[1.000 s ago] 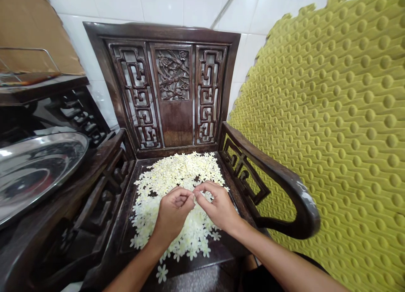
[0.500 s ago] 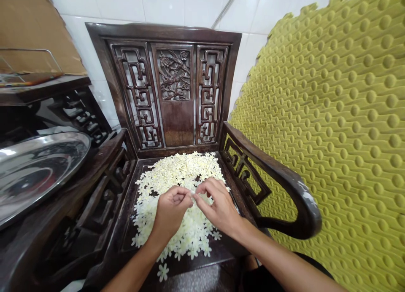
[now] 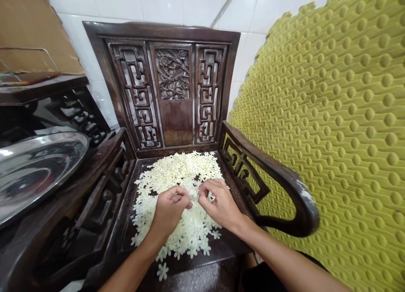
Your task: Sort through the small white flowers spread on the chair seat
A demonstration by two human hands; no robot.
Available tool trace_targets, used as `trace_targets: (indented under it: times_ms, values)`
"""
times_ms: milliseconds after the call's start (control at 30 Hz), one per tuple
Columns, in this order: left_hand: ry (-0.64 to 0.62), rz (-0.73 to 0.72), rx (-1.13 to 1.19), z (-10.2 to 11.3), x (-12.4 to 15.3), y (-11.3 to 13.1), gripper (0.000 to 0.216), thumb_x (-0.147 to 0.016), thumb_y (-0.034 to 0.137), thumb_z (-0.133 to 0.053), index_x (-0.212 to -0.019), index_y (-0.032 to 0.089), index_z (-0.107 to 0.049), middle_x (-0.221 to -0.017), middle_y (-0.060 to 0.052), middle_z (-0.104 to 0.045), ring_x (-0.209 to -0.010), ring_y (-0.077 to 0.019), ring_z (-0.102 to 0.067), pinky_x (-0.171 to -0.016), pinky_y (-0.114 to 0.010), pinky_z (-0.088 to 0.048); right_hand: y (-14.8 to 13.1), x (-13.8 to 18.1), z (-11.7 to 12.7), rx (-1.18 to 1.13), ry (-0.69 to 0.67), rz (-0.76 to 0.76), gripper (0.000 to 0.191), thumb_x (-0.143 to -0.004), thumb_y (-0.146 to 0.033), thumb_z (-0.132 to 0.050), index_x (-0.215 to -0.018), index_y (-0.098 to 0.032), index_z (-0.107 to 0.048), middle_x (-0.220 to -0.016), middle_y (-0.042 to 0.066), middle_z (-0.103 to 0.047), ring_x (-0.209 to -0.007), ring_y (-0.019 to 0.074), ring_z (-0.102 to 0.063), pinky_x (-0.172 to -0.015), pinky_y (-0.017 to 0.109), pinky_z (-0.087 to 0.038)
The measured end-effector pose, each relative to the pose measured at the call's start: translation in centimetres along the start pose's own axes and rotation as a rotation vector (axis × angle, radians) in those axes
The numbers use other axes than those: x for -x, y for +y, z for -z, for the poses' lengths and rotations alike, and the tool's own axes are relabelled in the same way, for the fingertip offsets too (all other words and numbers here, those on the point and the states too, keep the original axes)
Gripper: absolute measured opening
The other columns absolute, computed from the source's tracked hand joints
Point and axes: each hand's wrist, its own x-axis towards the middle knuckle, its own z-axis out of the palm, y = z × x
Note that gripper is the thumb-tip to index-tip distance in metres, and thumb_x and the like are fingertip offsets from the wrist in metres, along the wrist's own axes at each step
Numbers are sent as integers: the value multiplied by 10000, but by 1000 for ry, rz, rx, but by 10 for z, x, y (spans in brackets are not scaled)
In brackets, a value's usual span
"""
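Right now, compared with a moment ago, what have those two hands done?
The left hand and right hand have drawn slightly apart over the pile of small white flowers, leaving a wider gap between them. Whether either holds a flower is too small to tell. The pile, the wooden chair, the metal tray and the yellow mat stayed as they were.

Carved chair back [image 3: 173, 89]: showing only lattice and blossom carving, no lettering.
Steel tray [image 3: 34, 170]: bearing no readable marks.
Coloured strip [image 3: 25, 78]: sitting far left, too small to read.
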Motion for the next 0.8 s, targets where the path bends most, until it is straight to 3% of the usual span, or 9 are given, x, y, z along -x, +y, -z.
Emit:
trace_targets:
  times_ms: [100, 200, 333, 433, 600, 800]
  values:
    - [20, 8, -70, 6, -5, -6, 18, -687, 183, -592, -671, 177, -598, -561, 30, -621, -585, -149, -613, -594, -246, -475, 7, -4, 4, 51, -33, -81, 120, -803, -104, -535, -712, -182, -546, -686, -27, -596, -672, 136, -540, -748, 277, -324]
    - [-7, -42, -306, 14, -8, -15, 50, -702, 187, -565, -660, 183, -591, -547, 30, -589, -533, -145, -564, -531, -240, -423, 17, -4, 3, 155, -133, -150, 118, -810, -124, -536, -710, -177, -570, -699, -19, -616, -665, 134, -537, -720, 273, -305]
    - [-58, -298, -765, 22, -4, -24, 124, -795, 207, -516, -716, 193, -610, -704, -13, -624, -636, -168, -592, -630, -277, -439, 30, 1, -5, 304, -314, -177, 110, -816, -146, -568, -730, -175, -630, -766, 7, -652, -730, 156, -567, -742, 295, -280]
    - [-81, -405, -960, 26, 1, -25, 180, -871, 202, -443, -772, 202, -594, -802, -40, -628, -722, -188, -614, -706, -300, -437, 33, 4, -8, 317, -317, -172, 105, -852, -180, -570, -790, -180, -655, -853, 33, -652, -813, 179, -588, -769, 306, -290]
    - [-105, -403, -1096, 36, 2, -27, 235, -909, 178, -389, -747, 211, -556, -769, -39, -605, -715, -192, -611, -679, -283, -416, 47, -6, -8, 244, -257, -190, 119, -867, -154, -548, -851, -193, -659, -946, 43, -628, -856, 171, -592, -777, 279, -352]
    - [-130, -366, -1199, 44, 4, -28, 202, -918, 203, -415, -787, 208, -568, -824, -50, -626, -762, -211, -629, -661, -287, -399, 99, -24, -33, 213, -304, -303, 164, -844, -110, -532, -888, -172, -677, -925, 47, -669, -845, 163, -605, -713, 222, -396]
